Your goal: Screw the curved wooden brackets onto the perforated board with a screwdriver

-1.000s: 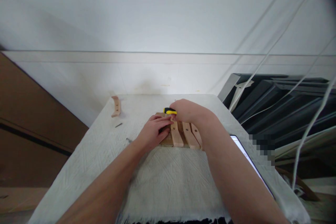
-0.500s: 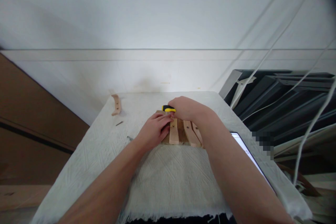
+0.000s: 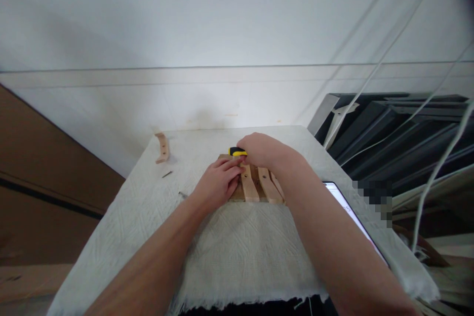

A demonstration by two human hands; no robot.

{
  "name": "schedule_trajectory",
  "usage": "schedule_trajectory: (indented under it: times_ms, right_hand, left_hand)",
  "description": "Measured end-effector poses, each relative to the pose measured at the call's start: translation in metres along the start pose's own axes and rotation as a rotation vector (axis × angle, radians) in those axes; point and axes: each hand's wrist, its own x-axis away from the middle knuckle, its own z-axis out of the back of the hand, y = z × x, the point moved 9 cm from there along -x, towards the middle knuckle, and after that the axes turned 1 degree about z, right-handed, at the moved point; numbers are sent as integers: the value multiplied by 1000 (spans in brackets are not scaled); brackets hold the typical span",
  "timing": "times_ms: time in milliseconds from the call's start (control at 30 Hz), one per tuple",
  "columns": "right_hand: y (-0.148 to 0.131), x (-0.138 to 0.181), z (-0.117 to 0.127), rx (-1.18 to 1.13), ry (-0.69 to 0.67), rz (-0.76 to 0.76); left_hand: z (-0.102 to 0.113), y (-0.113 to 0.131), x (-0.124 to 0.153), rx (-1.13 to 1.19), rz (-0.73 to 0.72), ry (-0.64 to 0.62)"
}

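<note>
A small wooden slatted piece lies on the white cloth that covers the table. My left hand rests flat on its left slats, fingers stretched out and pressing them down. My right hand is closed round a yellow-and-black screwdriver handle, held over the far end of the slats. The tool's tip is hidden behind my fingers.
A loose curved wooden slat lies at the table's far left corner. Two small screws lie on the cloth left of my hand. A white tablet sits at the right edge. Dark panels and white cables stand to the right.
The view has shifted slightly, so everything sits a little higher. Both hands stay on the slatted piece, with the screwdriver in the same place.
</note>
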Motion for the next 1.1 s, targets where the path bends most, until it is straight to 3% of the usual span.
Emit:
schedule_trajectory:
  times_ms: [233, 1100]
  right_hand:
    - [3, 5, 4, -10, 1, -188]
    - [8, 18, 18, -29, 3, -126]
  left_hand:
    - [-2, -2, 0, -18, 3, -19]
    - [0, -4, 2, 2, -10, 38]
